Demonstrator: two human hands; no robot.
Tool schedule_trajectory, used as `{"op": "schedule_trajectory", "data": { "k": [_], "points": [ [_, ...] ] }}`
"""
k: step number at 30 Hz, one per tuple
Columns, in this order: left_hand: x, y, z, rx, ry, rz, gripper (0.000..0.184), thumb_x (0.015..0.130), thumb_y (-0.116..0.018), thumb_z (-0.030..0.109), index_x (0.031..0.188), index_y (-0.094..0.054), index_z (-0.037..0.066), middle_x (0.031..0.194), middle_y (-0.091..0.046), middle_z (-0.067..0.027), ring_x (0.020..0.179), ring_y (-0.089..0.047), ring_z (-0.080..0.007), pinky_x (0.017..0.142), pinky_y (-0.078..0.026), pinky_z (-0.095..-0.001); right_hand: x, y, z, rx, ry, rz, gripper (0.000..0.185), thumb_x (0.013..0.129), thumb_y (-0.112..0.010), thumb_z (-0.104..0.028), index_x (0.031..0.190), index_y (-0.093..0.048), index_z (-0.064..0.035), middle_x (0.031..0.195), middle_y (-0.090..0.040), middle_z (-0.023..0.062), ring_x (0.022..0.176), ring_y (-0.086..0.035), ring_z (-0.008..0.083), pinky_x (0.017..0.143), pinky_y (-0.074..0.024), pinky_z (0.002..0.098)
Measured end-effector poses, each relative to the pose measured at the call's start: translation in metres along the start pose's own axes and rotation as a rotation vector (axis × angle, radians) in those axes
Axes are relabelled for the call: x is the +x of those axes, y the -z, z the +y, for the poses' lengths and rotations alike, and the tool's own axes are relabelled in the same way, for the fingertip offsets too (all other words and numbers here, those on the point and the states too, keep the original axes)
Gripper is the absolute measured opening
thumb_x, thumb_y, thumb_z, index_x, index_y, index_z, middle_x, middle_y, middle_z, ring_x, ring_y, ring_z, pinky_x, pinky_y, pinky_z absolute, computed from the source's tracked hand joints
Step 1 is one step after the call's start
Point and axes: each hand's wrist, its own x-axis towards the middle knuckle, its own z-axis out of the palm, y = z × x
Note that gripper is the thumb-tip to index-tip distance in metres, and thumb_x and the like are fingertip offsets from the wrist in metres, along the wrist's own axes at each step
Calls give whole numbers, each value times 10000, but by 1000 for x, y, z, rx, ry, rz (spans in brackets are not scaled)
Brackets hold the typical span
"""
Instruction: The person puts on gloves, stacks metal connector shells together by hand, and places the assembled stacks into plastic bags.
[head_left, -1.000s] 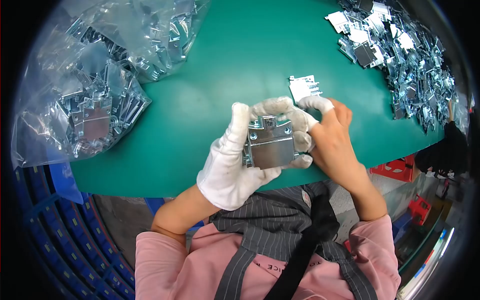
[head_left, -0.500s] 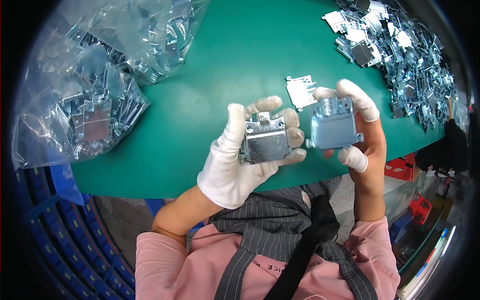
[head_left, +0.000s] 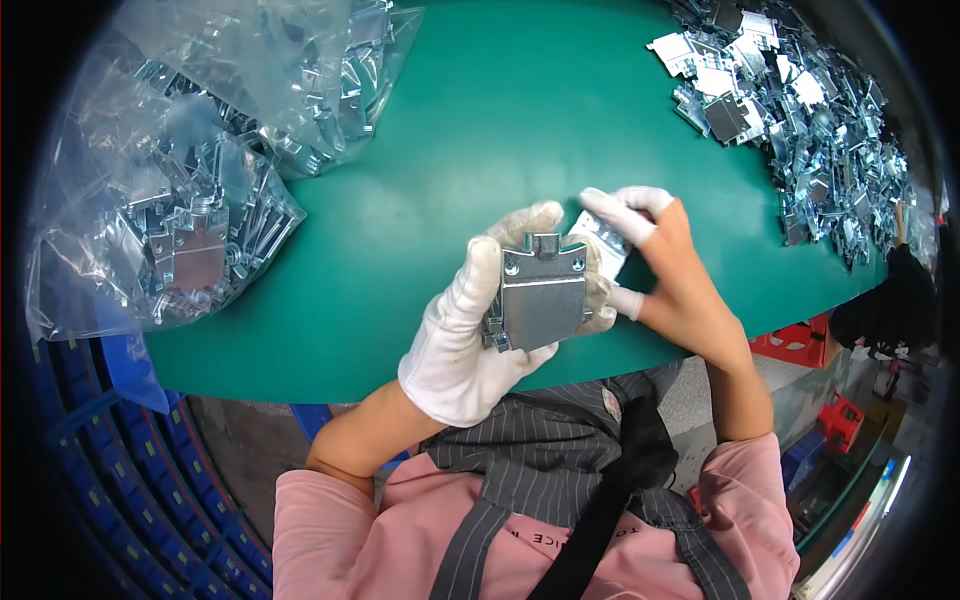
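Observation:
My left hand [head_left: 460,340], in a white glove, is wrapped round a stack of silvery metal plates [head_left: 543,310], whose top one has a tab and two small holes. Just right of the stack, my right hand [head_left: 665,255], with white covers on the fingertips, grips another metal plate [head_left: 600,245] between thumb and fingers. That plate lies tilted behind the left hand's fingertips, which partly hide it.
Clear plastic bags of metal plates [head_left: 190,240] lie at the left of the green table [head_left: 480,120]. A large heap of loose plates [head_left: 830,150] covers the right side. Blue racks [head_left: 130,460] stand lower left, red stools [head_left: 840,420] lower right.
The plate that my right hand held up half a second ago is no longer in that hand alone at the right. The loose plate from the table is gone from its spot, and my right hand has turned inward.

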Motion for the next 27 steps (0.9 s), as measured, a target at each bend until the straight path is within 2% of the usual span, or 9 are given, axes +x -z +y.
{"op": "schedule_trajectory", "data": {
  "k": [2,5,6,10,14,19,21,23,27],
  "points": [
    [1,2,1,-44,5,-35,451,838,-493,459,1195,-459,187,1127,-500,-148,1009,-522,-288,845,-457,-458,-8,8,-1,269,-112,46,671,639,-729,-174,1236,-447,-55,1088,-465,99,1070,-409,250,929,-327,341],
    [4,1,-2,-129,-28,-69,445,837,-499,450,1191,-458,184,1135,-500,-150,1019,-526,-290,864,-448,-455,-13,14,-6,1061,-413,289,745,698,-664,-175,1326,-304,-1,1213,-437,146,1051,-488,226,837,-415,312],
    [4,1,-3,-140,-35,-74,450,834,-499,448,1191,-453,179,1146,-507,-151,1021,-535,-293,868,-449,-447,-11,16,-13,1219,-518,325,804,704,-671,-185,1358,-233,-21,1146,-489,171,893,-561,206,718,-457,273],
    [5,2,-3,-179,-61,-79,477,818,-525,442,1209,-427,186,1131,-519,-154,999,-554,-287,859,-459,-437,-23,20,-9,1306,-496,39,822,728,-651,-18,1386,-163,-89,1122,-512,181,907,-571,225,720,-486,308],
    [6,3,-2,-131,-58,-10,605,768,-586,487,1258,-376,201,1091,-503,-100,930,-550,-212,758,-455,-371,-30,11,-23,1425,-446,-80,814,702,-647,73,1355,-185,-76,1290,-391,170,934,-586,267,758,-504,340],
    [3,-3,-5,-100,-78,33,576,752,-620,453,1221,-418,186,1107,-509,-107,959,-546,-237,790,-462,-417,-22,18,-28,1363,-344,51,719,717,-643,51,1325,-267,-23,1329,-340,159,945,-584,255,766,-509,338],
    [1,-7,-10,-69,-125,76,546,750,-623,449,1193,-448,182,1124,-509,-112,978,-542,-251,812,-463,-451,-6,27,-47,1180,-434,232,796,615,-732,-133,1285,-336,40,1265,-409,227,811,-606,208,586,-528,270],
    [0,-10,-11,-7,-102,111,501,753,-629,422,1167,-462,196,1153,-504,-116,1039,-517,-271,874,-436,-468,-1,37,-50,806,-237,195,814,583,-769,-337,1240,-434,7,1134,-498,150,838,-560,164,617,-488,273],
    [-2,-14,-5,61,52,109,512,776,-588,449,1191,-420,202,1166,-488,-119,1067,-502,-255,910,-421,-427,17,34,-54,-32,150,24,825,550,-712,-537,1204,-513,-74,950,-519,89,812,-512,222,678,-430,329]
  ]
}}
